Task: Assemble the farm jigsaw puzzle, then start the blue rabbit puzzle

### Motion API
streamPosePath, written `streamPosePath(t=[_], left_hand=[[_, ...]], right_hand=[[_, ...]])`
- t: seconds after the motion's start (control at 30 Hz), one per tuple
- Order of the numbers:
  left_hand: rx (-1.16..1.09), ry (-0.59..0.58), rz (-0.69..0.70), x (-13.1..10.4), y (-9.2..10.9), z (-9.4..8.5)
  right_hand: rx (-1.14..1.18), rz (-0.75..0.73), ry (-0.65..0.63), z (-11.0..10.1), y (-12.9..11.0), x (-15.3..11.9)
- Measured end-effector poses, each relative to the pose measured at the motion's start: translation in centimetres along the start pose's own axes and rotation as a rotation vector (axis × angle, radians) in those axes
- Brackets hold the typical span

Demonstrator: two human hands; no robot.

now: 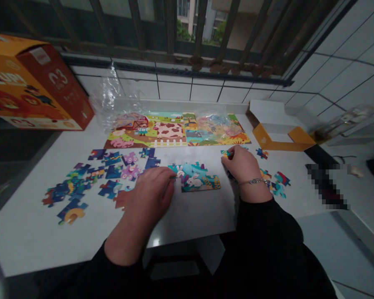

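Observation:
A small joined section of jigsaw puzzle (202,182), showing white rabbits on teal, lies flat on the counter between my hands. My left hand (152,191) is at its left end, with curled fingers and thumb closed on the edge of a rabbit puzzle piece (178,170); my palm hides part of the pieces beneath. To the right of the section, my right hand (241,164) pinches a small colourful puzzle piece (225,153) just above the counter. A bracelet circles that wrist.
Loose dark-blue and purple pieces (112,172) spread to the left; several more (279,189) lie right. Behind are farm-animal picture boards (170,133) under clear plastic bags (112,101). An orange box (56,91) stands back left, an opened yellow box (280,139) back right.

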State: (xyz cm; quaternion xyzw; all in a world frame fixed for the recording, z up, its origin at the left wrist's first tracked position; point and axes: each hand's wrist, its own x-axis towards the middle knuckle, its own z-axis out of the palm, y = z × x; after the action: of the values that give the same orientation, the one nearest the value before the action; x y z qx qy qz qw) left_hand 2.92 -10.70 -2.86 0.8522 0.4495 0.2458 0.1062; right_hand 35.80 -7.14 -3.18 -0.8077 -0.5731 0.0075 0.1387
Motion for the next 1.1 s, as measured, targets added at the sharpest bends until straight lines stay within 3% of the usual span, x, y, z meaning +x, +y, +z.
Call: streamPosePath(t=[0.1, 0.23, 0.33, 0.43, 0.53, 0.7, 0.87, 1.1], left_hand=[[0.080, 0.056, -0.114, 0.2, -0.9, -1.3], [0.124, 0.053, -0.188, -0.1, -2.0, -1.7], [0.145, 0.021, -0.221, -0.2, -2.4, -1.6], [0.154, 0.005, -0.245, -0.3, -2.5, -1.8], [0.161, 0.012, -0.274, -0.4, -2.9, -2.3], [0.195, 0.022, -0.324, -0.8, -4.0, -3.0], [0.247, -0.018, -0.349, -0.8, -4.2, -2.9], [0.287, -0.055, -0.338, -0.4, -3.9, -2.6]], right_hand=[[0.073, -0.103, -0.056, -0.5, 0.2, -0.1], [0.187, -0.343, -0.153, -1.1, 0.3, -0.7], [0.235, -0.447, -0.072, -1.1, 0.1, -1.2], [0.210, -0.370, 0.092, -1.1, 0.2, -1.7], [0.154, -0.191, 0.235, -2.2, 1.4, -2.4], [0.058, 0.206, 0.447, -6.6, 6.6, -4.2], [-0.095, 0.430, 0.320, -8.9, 11.3, -5.5], [-0.112, 0.240, 0.079, -6.9, 10.3, -5.0]])
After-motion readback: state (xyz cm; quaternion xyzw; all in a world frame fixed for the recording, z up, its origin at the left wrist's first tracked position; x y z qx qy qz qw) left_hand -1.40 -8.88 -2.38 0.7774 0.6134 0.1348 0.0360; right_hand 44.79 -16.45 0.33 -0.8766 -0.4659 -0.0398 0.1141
